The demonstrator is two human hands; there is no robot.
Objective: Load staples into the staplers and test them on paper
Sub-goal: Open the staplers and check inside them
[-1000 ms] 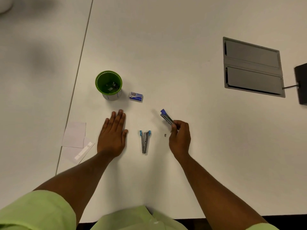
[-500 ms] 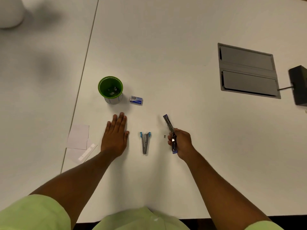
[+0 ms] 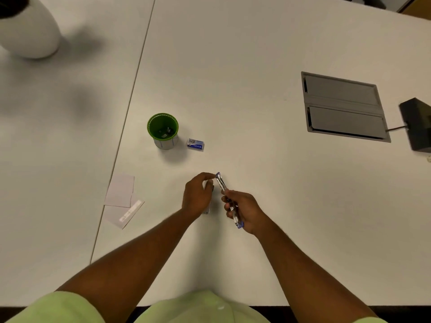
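Nearest us, our right hand [image 3: 242, 209] has its grip curled round a blue stapler [image 3: 227, 198], lifted off the worktop [image 3: 256, 54]. The stapler's long axis runs out of that grip up and slightly left, away from us. Just left of its far tip sits our left hand [image 3: 198, 194], the nearer one to that end, fingers curled with the thumb seeming to touch the tip; whether it pinches we cannot tell. Farther off, up-left of both grips, lies the staple box [image 3: 195, 144].
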